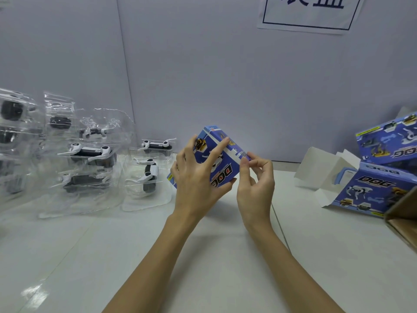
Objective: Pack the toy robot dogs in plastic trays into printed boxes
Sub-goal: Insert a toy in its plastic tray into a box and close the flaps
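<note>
The white table point(225, 256) runs the full width of the station, backed by a pale wall carrying a printed sign point(311, 12). To the person's left stands a stock of toy robot dogs in clear plastic trays point(88, 154), stacked and leaning, well apart from the work in hand. At the right edge lie further printed boxes point(379, 188), one with its white end flaps standing open, and beside them the corner of a brown carton point(404, 220). The item in hand is a blue printed box point(216, 159), held above the table at centre, tilted, with its printed face toward the person. The left hand point(196, 177) grips it, fingers wrapped over the face and thumb below. The right hand point(255, 177) pinches the box's right end between thumb and forefinger, remaining fingers loosely curled. Whether a tray is already inside cannot be confirmed from here; the end appears nearly shut, which suggests the closing flap is being tucked. To do this well, the left hand should hold the body square without crushing the panels, while the right guides the tuck tab straight into the slot and presses it flush.
</note>
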